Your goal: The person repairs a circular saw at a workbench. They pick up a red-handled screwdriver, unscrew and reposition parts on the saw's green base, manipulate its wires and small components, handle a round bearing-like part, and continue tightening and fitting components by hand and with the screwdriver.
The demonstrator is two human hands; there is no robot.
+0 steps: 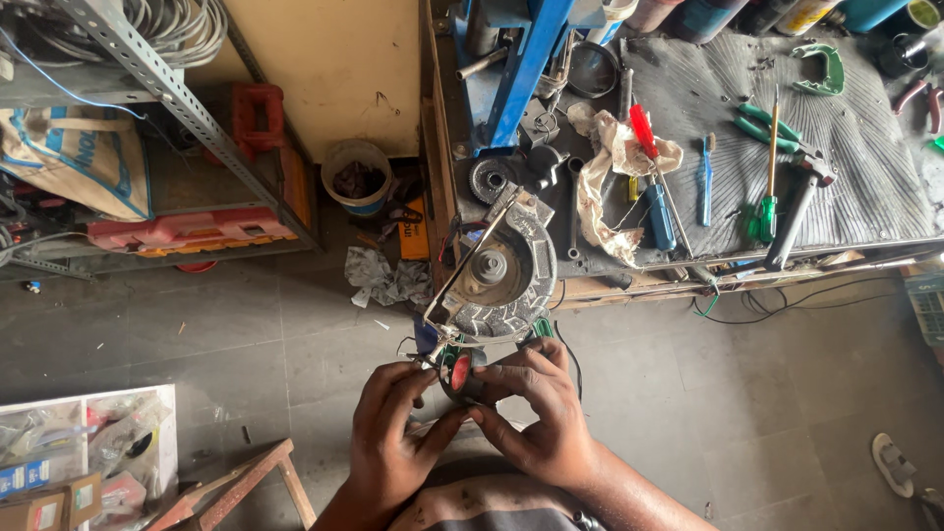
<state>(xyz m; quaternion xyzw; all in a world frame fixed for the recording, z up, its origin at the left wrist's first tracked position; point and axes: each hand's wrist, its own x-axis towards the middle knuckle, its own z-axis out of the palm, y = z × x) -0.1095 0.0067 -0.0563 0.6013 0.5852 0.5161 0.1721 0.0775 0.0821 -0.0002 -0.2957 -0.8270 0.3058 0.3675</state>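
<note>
A circular saw was held over the floor, its round metal guard just beyond the fingertips and its dark rear end between them. The left hand was curled part-way shut around the near left of that rear end, fingers pressed on it. The right hand was closed loosely over the right side, fingers bent across the dark housing; a small red part showed between the two sets of fingertips.

A slip could be judged likely: the heavy guard end hung unsupported past the fingers, so it could tip down and pull the tool from a fingertip grip. Thin wires lay just left of the left fingers and could be snagged or torn if the body were twisted. Fingers could also be cut if they strayed forward to the guard's edge.

Counted: one saw, two hands. On the workbench well beyond the fingers were seen one crumpled rag, one red-handled screwdriver, one blue-handled screwdriver, one blue brush, one green-handled screwdriver, one pair of green-handled pliers and one hammer. One bucket stood on the floor, far left of the fingers.
</note>
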